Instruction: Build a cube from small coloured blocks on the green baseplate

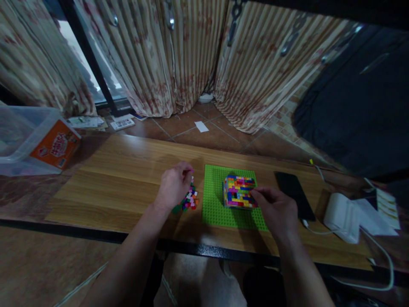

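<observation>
A block structure of many-coloured toy bricks stands on the green studded baseplate. My right hand is at its right side, thumb and forefinger pinched together at the top right edge; whatever lies between them is hidden. To the left of the baseplate, my left hand hovers over a small heap of loose bricks. Its fingers are closed, and a small pink brick shows at the fingertips. Part of the heap is covered by this hand.
A black phone lies right of the baseplate on the wooden table. Beyond it are a white power adapter with cables and some papers. At the far left stands a clear plastic bin with an orange label.
</observation>
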Demonstrator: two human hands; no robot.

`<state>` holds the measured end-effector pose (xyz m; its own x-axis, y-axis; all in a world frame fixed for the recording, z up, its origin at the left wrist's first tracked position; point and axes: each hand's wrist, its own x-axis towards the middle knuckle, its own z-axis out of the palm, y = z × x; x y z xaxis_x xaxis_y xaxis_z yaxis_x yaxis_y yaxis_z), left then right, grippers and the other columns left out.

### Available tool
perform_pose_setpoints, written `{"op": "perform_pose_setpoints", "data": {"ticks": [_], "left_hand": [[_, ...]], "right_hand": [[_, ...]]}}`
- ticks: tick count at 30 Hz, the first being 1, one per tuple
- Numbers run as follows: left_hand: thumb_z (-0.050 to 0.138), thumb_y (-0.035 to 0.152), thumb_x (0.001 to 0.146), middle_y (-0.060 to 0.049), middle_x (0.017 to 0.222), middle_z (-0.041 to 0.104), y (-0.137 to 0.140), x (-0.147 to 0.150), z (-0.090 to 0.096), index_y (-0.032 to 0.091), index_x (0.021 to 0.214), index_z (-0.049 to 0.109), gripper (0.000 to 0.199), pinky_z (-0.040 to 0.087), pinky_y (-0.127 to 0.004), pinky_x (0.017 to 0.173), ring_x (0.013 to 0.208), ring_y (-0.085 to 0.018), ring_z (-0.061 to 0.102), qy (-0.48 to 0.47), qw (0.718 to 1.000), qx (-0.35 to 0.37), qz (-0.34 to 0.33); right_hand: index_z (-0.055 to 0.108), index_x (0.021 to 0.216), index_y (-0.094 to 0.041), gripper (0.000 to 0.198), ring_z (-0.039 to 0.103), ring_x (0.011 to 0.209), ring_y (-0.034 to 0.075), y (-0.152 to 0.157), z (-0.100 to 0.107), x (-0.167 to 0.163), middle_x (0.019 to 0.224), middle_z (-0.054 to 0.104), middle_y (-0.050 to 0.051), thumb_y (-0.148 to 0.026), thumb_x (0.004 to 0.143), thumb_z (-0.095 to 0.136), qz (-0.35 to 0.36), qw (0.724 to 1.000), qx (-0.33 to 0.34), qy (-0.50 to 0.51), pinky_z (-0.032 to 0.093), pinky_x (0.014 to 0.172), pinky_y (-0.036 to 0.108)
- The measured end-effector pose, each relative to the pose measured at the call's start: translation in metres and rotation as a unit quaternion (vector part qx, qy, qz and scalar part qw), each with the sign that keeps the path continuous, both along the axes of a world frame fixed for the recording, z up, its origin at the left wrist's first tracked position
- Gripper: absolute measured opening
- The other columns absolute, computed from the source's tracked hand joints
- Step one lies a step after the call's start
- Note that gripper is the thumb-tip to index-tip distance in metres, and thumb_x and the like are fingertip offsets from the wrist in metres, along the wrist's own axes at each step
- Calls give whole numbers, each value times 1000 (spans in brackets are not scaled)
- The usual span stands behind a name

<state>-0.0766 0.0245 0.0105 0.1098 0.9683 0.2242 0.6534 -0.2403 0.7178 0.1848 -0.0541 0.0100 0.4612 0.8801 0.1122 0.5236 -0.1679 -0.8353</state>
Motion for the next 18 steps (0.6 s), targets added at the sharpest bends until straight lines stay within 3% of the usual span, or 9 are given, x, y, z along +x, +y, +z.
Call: {"op": "perform_pose_setpoints", "data": {"ticks": [18], "left_hand": [[54, 22, 87, -3, 86, 74, -8, 6, 2, 20, 85, 66, 13, 51, -28, 73, 81, -18, 69, -46, 998, -14, -29]], "right_hand": [[74, 76, -16, 23, 68, 65, 20, 5, -5, -2, 71, 74, 5, -37, 67, 75, -30, 997, 35, 67, 55, 62, 32]]}}
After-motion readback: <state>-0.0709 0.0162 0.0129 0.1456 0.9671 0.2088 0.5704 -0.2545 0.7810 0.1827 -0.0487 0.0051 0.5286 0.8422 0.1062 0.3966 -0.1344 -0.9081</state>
